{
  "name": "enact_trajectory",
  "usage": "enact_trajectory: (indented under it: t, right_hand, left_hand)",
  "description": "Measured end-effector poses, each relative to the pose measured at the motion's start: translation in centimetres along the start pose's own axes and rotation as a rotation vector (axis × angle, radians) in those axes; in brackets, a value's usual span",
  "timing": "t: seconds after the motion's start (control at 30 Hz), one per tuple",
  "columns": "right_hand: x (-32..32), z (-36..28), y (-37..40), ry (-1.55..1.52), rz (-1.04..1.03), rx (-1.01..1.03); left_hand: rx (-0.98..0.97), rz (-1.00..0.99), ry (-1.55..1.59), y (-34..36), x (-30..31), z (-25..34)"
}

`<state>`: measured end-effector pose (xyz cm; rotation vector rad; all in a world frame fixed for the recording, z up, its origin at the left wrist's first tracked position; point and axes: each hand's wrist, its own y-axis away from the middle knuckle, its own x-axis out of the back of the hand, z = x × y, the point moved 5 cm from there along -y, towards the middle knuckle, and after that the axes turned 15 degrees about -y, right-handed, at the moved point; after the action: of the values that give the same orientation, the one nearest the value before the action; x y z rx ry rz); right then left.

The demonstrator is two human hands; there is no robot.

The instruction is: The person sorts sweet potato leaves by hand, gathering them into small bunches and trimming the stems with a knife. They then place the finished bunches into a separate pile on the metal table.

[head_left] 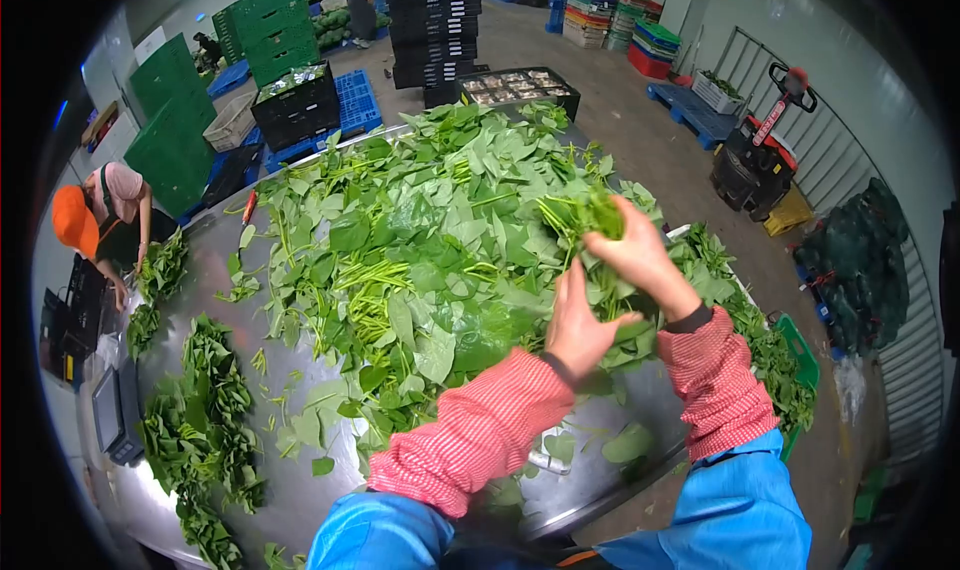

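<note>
My right hand (645,258) is closed round a bunch of leafy greens (580,215), its cut stems pointing left and leaves hanging below the hand. Just below it, my left hand (580,325) is open, fingers stretched upward and thumb spread to the right, its fingertips close under the bunch. Both hands are over the right side of a big loose heap of leafy greens (470,170) on a metal table (310,370). Pale green stems (375,295) show in the middle of the heap.
Rows of bundled greens (205,410) lie at the left, beside a scale (115,410). A person in an orange cap (77,220) works at the far left corner. A red-handled tool (249,208) lies at the table's edge. Crates (300,110) and a pallet jack (765,150) stand beyond.
</note>
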<state>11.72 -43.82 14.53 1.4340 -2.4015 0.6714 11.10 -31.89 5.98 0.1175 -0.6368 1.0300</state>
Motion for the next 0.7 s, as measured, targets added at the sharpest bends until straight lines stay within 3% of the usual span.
enact_trajectory:
  t: [0.03,0.07,0.13,0.23,0.3,0.4,0.43,0.47,0.53,0.63,0.7]
  right_hand:
    - [1.3,0.7,-0.3,-0.178,0.005,-0.007]
    - [2.8,1.4,-0.4,-0.354,0.013,-0.018]
    - [5.1,1.3,0.2,-0.558,0.034,-0.059]
    - [6.9,3.5,0.1,-0.705,-0.004,-0.049]
    - [7.2,3.6,0.8,-0.774,-0.021,-0.064]
    - [6.2,2.8,1.4,-0.746,-0.02,-0.011]
    - [5.9,3.6,1.4,-0.67,-0.048,-0.043]
    - [5.6,4.0,1.3,-0.601,-0.059,-0.016]
    - [5.2,2.1,1.8,-0.436,-0.028,-0.01]
    - [4.2,3.3,1.2,-0.326,0.059,0.057]
    - [3.4,1.3,2.4,-0.016,0.037,0.046]
  left_hand:
    - [-0.011,-0.053,0.139,0.3,0.4,-1.1]
    - [0.083,-0.023,0.09,0.8,0.8,-2.3]
    - [0.073,-0.021,0.146,0.3,1.5,-5.3]
    - [0.147,0.11,0.453,0.4,2.7,-6.7]
    - [0.036,0.13,0.355,0.3,3.5,-5.4]
    - [-0.054,-0.029,0.272,-0.3,3.1,-1.8]
    - [-0.123,0.003,0.16,-1.2,2.0,-2.1]
    - [0.101,-0.119,0.43,-2.0,-0.2,-3.3]
    - [0.138,-0.187,0.576,-2.8,-0.6,-2.6]
    - [0.07,-0.332,0.445,-3.3,-1.7,-2.1]
    - [-0.121,-0.123,0.207,-2.5,-2.2,-1.4]
